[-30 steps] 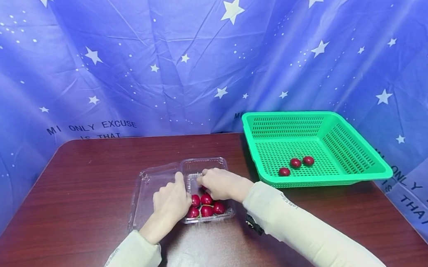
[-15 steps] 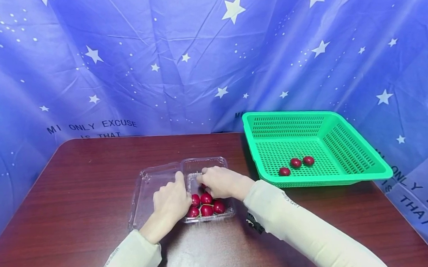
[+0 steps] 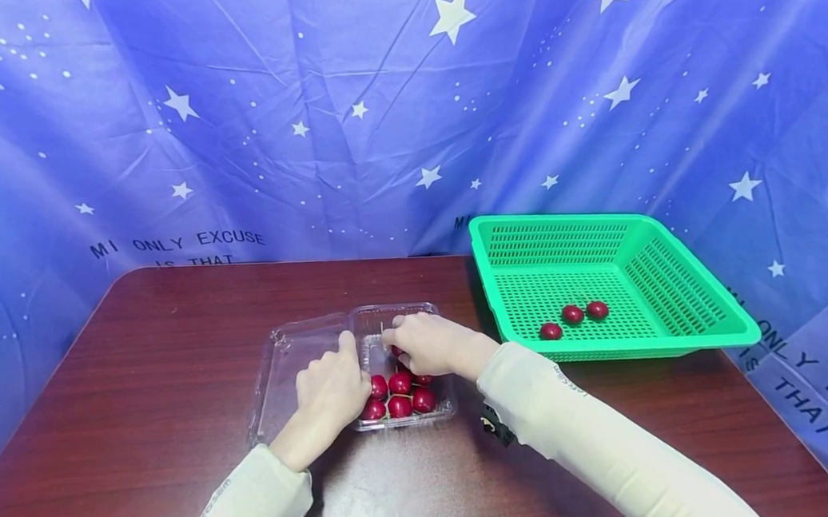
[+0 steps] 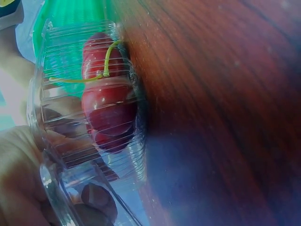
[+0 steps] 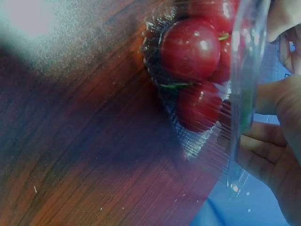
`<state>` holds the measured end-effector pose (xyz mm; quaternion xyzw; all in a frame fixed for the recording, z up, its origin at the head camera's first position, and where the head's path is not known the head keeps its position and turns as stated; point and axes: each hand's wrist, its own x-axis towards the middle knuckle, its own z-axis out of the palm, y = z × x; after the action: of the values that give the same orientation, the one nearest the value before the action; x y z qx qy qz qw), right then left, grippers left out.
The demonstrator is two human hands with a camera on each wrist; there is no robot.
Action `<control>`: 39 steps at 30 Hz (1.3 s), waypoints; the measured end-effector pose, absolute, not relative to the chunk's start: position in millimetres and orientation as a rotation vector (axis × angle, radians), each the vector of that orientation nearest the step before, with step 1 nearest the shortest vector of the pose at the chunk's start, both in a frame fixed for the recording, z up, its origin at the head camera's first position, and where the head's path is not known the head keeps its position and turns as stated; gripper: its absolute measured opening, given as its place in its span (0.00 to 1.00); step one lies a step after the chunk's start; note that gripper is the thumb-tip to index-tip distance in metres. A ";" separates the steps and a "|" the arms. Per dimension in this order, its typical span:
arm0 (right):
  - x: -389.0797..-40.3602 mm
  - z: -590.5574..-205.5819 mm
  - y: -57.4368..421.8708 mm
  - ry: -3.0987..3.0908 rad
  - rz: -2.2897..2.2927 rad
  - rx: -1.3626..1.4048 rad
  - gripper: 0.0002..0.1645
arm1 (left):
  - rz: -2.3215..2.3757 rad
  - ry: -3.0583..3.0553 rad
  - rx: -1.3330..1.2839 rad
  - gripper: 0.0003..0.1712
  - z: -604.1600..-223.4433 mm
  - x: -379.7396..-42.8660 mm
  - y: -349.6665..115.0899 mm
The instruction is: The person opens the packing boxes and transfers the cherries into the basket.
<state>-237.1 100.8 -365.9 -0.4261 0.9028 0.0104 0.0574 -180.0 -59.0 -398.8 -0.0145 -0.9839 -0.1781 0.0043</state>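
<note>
A clear plastic clamshell box (image 3: pixel 405 424) lies open on the table, its lid (image 3: pixel 278 380) folded out to the left. Several red cherries (image 3: pixel 399 406) with green stems sit in the near part of its tray. My left hand (image 3: pixel 331 388) grips the box by the hinge side; through the plastic in the left wrist view its fingertips (image 4: pixel 99 197) show beneath the edge. Over the tray's far right part, my right hand (image 3: pixel 434 345) pinches a cherry (image 3: pixel 396 350), mostly hidden by the fingers. In the right wrist view, cherries (image 5: pixel 190 49) show through the tray's wall.
A green plastic basket (image 3: pixel 629 347) stands at the back right with 3 cherries (image 3: pixel 572 314) on its floor. The brown wooden table (image 3: pixel 141 374) runs back to a blue star-printed curtain (image 3: pixel 349 159).
My right hand has shifted slightly up and to the right with the cherry, uncovering another cherry at the tray's right side. My left hand stays in place on the box.
</note>
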 end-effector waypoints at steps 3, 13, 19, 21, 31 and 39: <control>-238.0 -363.7 101.3 2.741 0.034 -1.293 0.12 | -0.557 -3.080 -0.046 0.18 -398.2 -179.7 -59.3; -243.5 -354.6 106.2 2.741 0.003 -1.303 0.11 | -0.566 -3.077 -0.041 0.18 -399.7 -180.1 -58.8; -246.4 -346.6 112.5 2.749 -0.053 -1.315 0.12 | -0.570 -3.074 -0.039 0.18 -399.9 -180.3 -58.7; -247.5 -343.8 114.3 2.755 -0.055 -1.318 0.11 | -0.572 -3.073 -0.038 0.18 -400.1 -180.4 -58.7; -253.3 -329.7 126.6 2.795 -0.051 -1.315 0.13 | -0.572 -3.075 -0.037 0.18 -400.4 -181.0 -58.4; -259.2 -316.7 139.0 2.846 -0.034 -1.292 0.12 | -0.571 -3.076 -0.031 0.18 -400.3 -180.4 -58.4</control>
<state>-259.2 139.0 -316.7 -0.4134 0.9105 -0.0109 0.0081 -180.4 -58.4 -400.3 -0.0098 -0.9831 -0.1825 0.0065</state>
